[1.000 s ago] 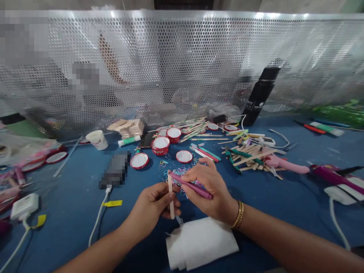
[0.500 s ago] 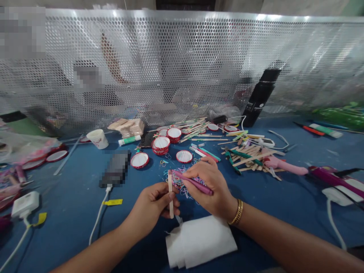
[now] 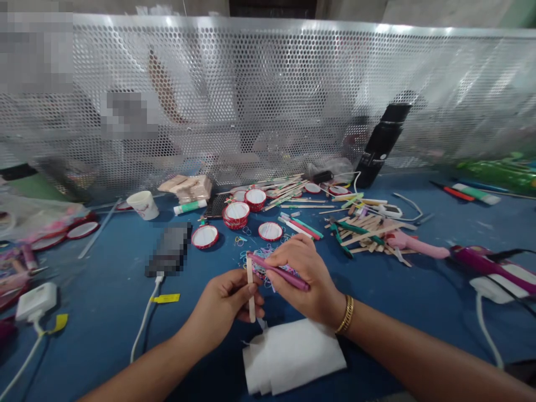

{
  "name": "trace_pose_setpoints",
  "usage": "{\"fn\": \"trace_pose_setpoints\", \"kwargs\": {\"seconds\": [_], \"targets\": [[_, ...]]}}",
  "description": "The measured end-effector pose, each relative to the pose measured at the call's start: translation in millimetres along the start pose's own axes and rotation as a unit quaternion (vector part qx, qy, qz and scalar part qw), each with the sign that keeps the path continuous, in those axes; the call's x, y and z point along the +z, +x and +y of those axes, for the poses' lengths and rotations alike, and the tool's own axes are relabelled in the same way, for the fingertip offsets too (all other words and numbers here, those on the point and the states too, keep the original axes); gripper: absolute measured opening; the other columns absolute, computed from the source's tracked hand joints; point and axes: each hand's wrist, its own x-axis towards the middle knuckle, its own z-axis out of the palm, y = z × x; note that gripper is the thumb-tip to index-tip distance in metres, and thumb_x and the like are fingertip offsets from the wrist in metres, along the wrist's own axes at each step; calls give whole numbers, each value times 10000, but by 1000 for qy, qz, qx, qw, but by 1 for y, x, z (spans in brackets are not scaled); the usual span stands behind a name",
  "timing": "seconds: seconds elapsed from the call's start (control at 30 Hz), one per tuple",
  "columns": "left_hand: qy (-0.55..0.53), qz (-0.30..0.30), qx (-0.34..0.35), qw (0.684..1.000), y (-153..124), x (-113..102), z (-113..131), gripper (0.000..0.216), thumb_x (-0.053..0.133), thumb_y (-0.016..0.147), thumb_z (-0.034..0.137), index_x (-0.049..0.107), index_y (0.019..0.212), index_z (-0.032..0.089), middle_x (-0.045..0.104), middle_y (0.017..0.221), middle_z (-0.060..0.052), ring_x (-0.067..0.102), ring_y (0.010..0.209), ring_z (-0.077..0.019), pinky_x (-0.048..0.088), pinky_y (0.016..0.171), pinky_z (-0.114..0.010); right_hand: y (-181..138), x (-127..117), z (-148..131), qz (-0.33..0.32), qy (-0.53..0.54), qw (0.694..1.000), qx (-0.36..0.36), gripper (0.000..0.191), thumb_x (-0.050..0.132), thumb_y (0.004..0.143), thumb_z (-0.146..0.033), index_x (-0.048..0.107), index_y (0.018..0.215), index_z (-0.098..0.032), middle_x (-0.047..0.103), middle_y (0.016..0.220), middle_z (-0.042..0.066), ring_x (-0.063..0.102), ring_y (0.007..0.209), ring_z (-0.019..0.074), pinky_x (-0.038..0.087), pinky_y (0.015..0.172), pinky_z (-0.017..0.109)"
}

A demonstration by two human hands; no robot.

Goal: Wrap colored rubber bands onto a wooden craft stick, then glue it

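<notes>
We note the wooden stick held above the blue table, in front of us; its long axis runs nearly straight away, upper end leaning very slightly left. The purple pen points left and away, its long axis sloping down to the right at its back end; its tip is at the stick's far end, the mark too small for us to read.

Left hand: thumb and fingers pinched on the stick's middle; right hand: fingers closed round the pen, a gold bracelet at the wrist.

Around these 2 hands: a heap of coloured bands just beyond, partly screened by the right hand; a folded white cloth nearer us; 1 red-rimmed disc beyond the bands; a pile of sticks to the right; a black bottle tilting before the perforated metal screen.
</notes>
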Motion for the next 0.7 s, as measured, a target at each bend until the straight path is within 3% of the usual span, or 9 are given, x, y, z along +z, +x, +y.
{"fn": "trace_pose_setpoints", "kwargs": {"seconds": [0.13, 0.27, 0.43, 0.7], "targets": [[-19, 2, -8, 1000, -1, 1, 2, 392, 814, 669, 470, 630, 797, 148, 693, 676, -10, 680, 575, -143, 489, 502, -200, 1, 0, 0, 31, -2, 1000, 0, 82, 640, 839, -195, 629, 902, -247, 711, 852, -14, 655, 815, 167, 428, 886, 411], [-49, -3, -19, 999, -3, 1, 4, 389, 826, 665, 450, 651, 840, 150, 697, 675, -8, 681, 574, -136, 503, 512, -198, 1, 0, 0, 8, 5, 1000, -4, 77, 651, 832, -199, 635, 888, -250, 712, 852, -19, 649, 815, 166, 428, 904, 418], [-62, -5, -14, 998, -3, -1, 4, 373, 824, 681, 440, 650, 835, 149, 704, 683, -15, 684, 568, -135, 506, 504, -194, 2, -1, 0, 36, 0, 999, 0, 94, 630, 839, -182, 630, 904, -249, 712, 850, -3, 647, 832, 182, 445, 873, 420], [-69, -16, -19, 997, -2, -1, 3, 368, 822, 688, 440, 652, 836, 149, 701, 674, -8, 684, 566, -129, 516, 507, -190, 1, -2, -3, 17, 10, 1000, -10, 132, 651, 822, -166, 625, 919, -251, 706, 842, -10, 650, 811, 177, 439, 880, 429]]}}
